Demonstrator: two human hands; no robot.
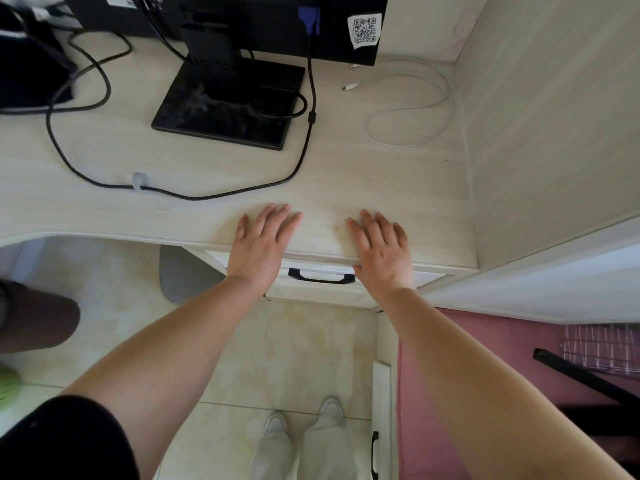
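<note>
My left hand (262,242) lies flat, palm down, on the front edge of the pale wooden desk (398,188), fingers straight and slightly spread. My right hand (381,245) rests flat on the same edge a hand's width to the right, fingers straight too. Neither hand holds anything. Just below and between them is a white drawer front with a black handle (321,276); the drawer looks pushed in.
A black monitor stand (228,105) sits at the back of the desk with black cables (194,195) looping in front. A white cable (408,109) coils at the back right. A wall panel (554,133) bounds the desk on the right. A pink bed cover (485,341) lies lower right.
</note>
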